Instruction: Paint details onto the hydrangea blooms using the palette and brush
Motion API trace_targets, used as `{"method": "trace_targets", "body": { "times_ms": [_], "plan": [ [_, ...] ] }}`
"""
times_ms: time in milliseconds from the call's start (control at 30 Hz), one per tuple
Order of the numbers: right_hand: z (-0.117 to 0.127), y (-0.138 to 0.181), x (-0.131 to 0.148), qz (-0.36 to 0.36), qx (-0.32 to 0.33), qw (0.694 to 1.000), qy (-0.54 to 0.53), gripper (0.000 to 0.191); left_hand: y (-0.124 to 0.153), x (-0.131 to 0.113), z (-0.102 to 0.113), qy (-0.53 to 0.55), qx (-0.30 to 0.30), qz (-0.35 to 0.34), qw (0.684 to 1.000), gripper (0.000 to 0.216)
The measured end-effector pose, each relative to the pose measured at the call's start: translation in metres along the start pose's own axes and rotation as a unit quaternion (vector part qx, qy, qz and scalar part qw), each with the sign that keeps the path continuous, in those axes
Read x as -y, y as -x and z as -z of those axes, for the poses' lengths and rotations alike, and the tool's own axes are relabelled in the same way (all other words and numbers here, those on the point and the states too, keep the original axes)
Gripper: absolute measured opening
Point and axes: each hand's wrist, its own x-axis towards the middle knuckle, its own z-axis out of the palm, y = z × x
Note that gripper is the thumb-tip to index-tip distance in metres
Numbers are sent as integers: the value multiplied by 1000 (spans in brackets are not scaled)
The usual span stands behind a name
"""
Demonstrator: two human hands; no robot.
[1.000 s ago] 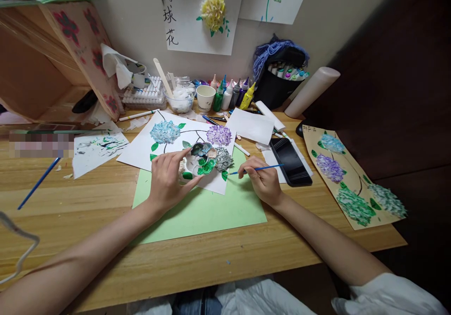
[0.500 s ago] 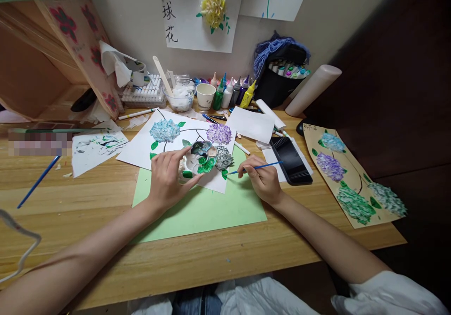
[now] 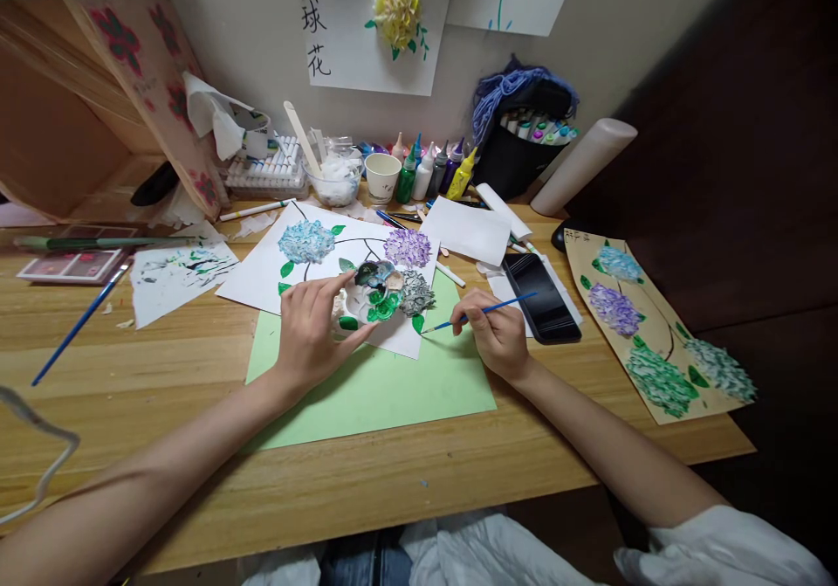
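My left hand (image 3: pixel 316 328) grips a small round paint palette (image 3: pixel 359 305) by its edge, thumb below and fingers above. Green, black and pale paint sits in the palette's wells. It is held over a white sheet (image 3: pixel 258 279) bearing raised blue, purple and grey flower heads with green leaves. Between the fingers of my right hand (image 3: pixel 492 334) is a thin blue paintbrush (image 3: pixel 501 305). The brush tip is at a green leaf (image 3: pixel 417 323) near the sheet's lower right corner. A light green sheet (image 3: pixel 373 394) lies underneath.
A black phone (image 3: pixel 542 298) lies right of the sheet, and a finished-looking flower picture (image 3: pixel 655 333) further right. Paint bottles (image 3: pixel 425 174), a paper cup (image 3: pixel 381 177) and a black pen holder (image 3: pixel 520 154) stand along the wall. Another blue brush (image 3: pixel 78 328) rests at left.
My right hand has shifted slightly right and the brush has swung, its tip moving from the leaf's right side to its lower tip. My left hand keeps the palette in place.
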Motion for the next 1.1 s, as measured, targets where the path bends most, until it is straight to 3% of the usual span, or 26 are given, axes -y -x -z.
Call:
{"method": "trace_targets", "body": {
  "times_ms": [167, 567, 1100],
  "plan": [
    [0, -1, -1, -8, -42, 999, 11, 33, 1, 1, -1, 6, 0, 0, 1000, 63],
    [-3, -2, -5, 6, -6, 999, 34, 27, -1, -1, 0, 1, -1, -4, 1000, 62],
    [-1, -1, -3, 1, -16, 999, 50, 31, -2, -2, 2, -3, 2, -3, 1000, 61]
  ]
}}
